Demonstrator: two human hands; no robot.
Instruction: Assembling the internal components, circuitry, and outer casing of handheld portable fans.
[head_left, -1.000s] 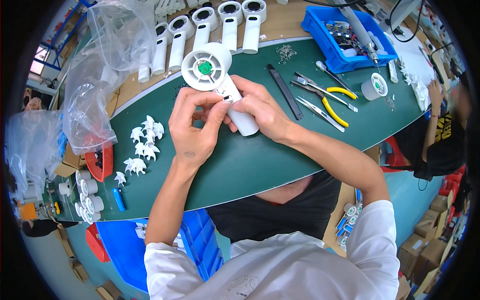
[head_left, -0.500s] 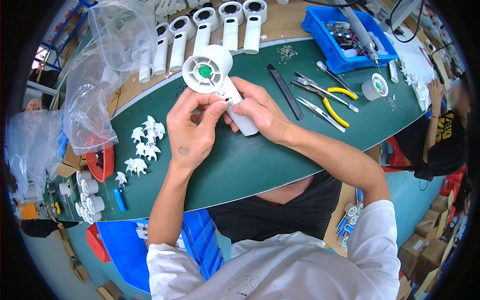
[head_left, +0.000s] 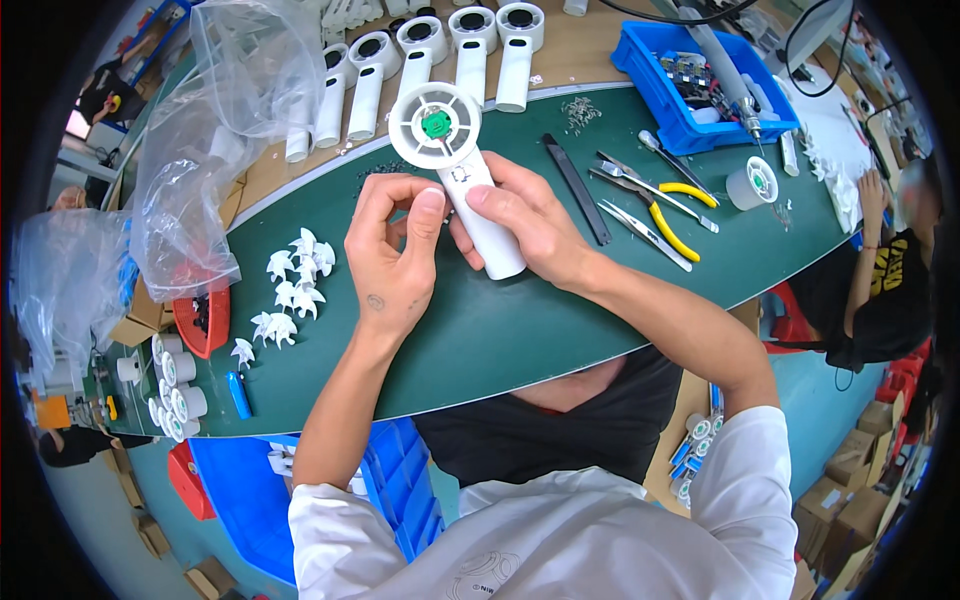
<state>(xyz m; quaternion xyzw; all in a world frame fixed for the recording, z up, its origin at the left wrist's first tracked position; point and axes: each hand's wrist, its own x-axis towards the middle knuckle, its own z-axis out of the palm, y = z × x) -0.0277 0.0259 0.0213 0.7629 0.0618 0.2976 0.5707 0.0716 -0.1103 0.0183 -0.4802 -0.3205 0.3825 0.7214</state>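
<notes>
A white handheld fan body [head_left: 455,165] lies on the green mat [head_left: 520,330], its round open head with a small green circuit board pointing away from me. My right hand [head_left: 525,225] grips its handle from the right side. My left hand [head_left: 390,255] hovers just left of the handle, fingers curled, thumb and forefinger pinched together near the handle's upper part; what they pinch is too small to see. White fan blades [head_left: 290,290] lie in a loose group to the left of my left hand.
A row of white fan bodies [head_left: 440,45] lines the far edge. Pliers with yellow handles [head_left: 665,215], tweezers, a black strip [head_left: 577,188] and a tape roll [head_left: 752,183] lie right. A blue bin [head_left: 705,85] sits at back right; clear plastic bags [head_left: 225,140] left. Another person [head_left: 880,270] sits at right.
My left hand has drawn its fingers together into a pinch by the handle. The fan body and my right hand have stayed in place.
</notes>
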